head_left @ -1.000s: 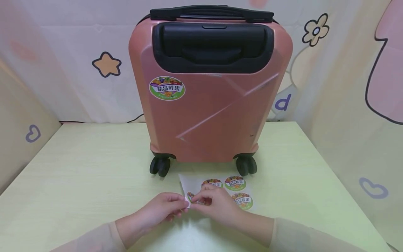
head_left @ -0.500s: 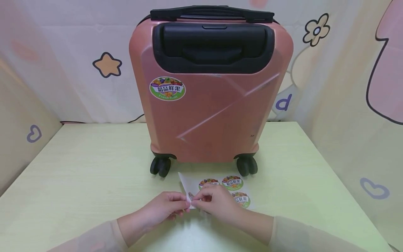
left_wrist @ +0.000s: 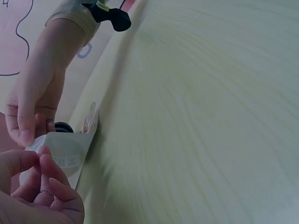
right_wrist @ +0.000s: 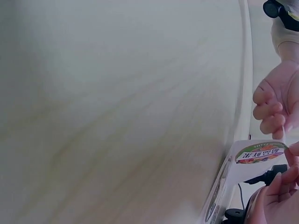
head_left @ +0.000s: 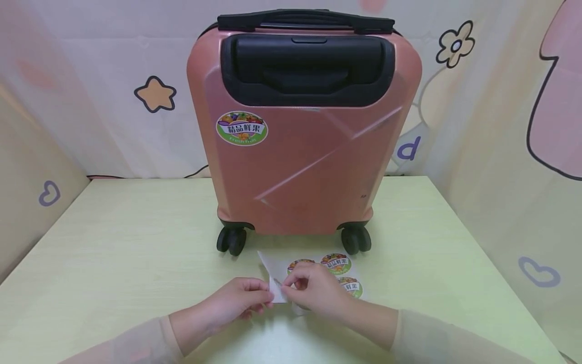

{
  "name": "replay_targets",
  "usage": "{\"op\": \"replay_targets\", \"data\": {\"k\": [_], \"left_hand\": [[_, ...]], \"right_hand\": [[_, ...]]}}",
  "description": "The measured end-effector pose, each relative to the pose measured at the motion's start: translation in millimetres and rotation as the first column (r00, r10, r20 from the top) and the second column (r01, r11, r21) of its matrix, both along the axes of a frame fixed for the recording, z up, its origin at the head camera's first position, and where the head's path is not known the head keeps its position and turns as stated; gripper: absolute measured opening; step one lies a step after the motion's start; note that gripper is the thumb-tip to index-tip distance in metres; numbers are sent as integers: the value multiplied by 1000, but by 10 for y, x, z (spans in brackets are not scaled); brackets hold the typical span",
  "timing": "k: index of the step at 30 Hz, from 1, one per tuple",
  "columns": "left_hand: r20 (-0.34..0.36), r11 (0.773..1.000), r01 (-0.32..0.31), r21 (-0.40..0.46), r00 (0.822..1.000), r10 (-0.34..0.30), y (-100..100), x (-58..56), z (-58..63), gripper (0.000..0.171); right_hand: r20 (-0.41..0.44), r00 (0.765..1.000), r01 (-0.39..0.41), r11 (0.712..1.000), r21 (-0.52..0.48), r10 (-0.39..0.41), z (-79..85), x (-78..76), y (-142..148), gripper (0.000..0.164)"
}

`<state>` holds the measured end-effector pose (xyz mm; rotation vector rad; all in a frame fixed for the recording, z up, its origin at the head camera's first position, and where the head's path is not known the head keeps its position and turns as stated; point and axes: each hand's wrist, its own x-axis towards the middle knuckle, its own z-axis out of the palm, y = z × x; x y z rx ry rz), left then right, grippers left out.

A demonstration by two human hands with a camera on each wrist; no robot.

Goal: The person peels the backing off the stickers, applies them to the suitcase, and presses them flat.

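In the head view, a pink suitcase (head_left: 295,167) stands upright on the pale bench (head_left: 136,232), an oval fruit sticker (head_left: 242,128) at 10 o'clock on its shell and black wheels (head_left: 232,239) beneath. At its 6 o'clock lies the sheet of stickers (head_left: 265,261), its left part raised from the bench. The left hand (head_left: 241,297) has its grip pinched on the sheet's edge at 8 o'clock; the right hand (head_left: 318,293), just beside it, works at 5 o'clock, partly covering the sheet, thumb and finger together. Two printed ovals show clearly at the sheet's 2 and 4 o'clock. In the left wrist view, the left hand fills 8 o'clock, fingertips pressed together at the paper, with the right hand near 9 o'clock. In the right wrist view, an oval sticker (right_wrist: 260,153) sits on the sheet at 4 o'clock, the right hand's grip pinching its end; how much is loose, I cannot tell.
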<state>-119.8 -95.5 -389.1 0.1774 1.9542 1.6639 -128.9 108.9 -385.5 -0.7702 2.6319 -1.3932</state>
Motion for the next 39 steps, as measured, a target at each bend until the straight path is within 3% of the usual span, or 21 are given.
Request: {"op": "replay_targets", "data": {"k": [7,13,28,39], "left_hand": [[-9,997,4,-74,1000,-4,-46,-10,-40,23],[-21,995,-6,-104,1000,4,-47,-9,-53,21],[-62,993,8,-122,998,-16,-134,-27,-92,23],[-81,989,10,-147,996,-22,-171,-25,-71,23]], "right_hand": [[-35,999,13,1000,-7,-14,1,-45,72,9],[-1,999,44,999,-7,-44,39,-55,119,8],[36,989,144,990,-4,-144,153,-68,312,4],[69,983,171,985,-21,-170,205,-65,358,4]]}}
